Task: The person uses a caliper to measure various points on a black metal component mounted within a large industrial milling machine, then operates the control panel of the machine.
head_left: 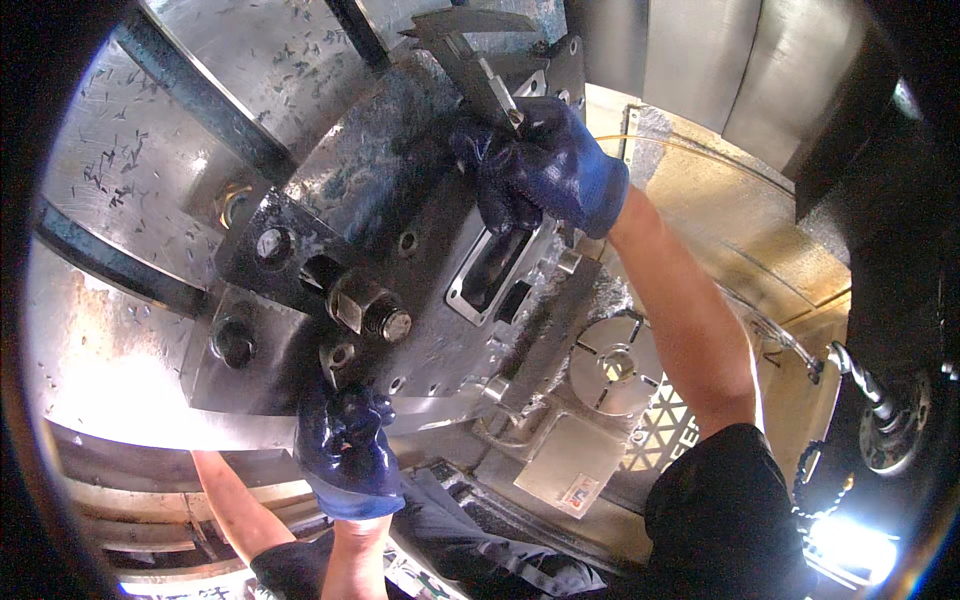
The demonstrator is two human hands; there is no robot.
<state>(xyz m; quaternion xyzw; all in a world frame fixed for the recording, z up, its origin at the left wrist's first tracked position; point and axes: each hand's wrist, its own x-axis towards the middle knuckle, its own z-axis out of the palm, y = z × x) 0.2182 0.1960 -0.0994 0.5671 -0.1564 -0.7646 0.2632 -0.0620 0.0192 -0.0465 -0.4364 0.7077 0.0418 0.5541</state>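
Observation:
In my right hand [555, 165], gloved in dark blue, is a metal caliper [466, 68]. Its jaws point up and away past the dark steel workpiece, and my fingers hide the lower part of it. Beneath that hand lies a rectangular framed slot [490, 275] in the workpiece [425, 300]. My left hand [348, 445], in a wet, shiny glove of the same colour, is closed at the workpiece's near lower edge, below a bolt hole. What its curled fingers hold, if anything, is hidden. Above it, a large nut on a threaded stud [365, 308] sticks out of a clamp block [270, 245].
A round metal table [130, 225] with dark slots and scattered chips spreads left. A slotted disc [612, 365] and a flat tan plate [565, 465] lie lower right. At far right are a drill bit [865, 385] and a bright lamp [850, 548]. Another bare forearm [235, 505], perhaps a reflection, shows lower left.

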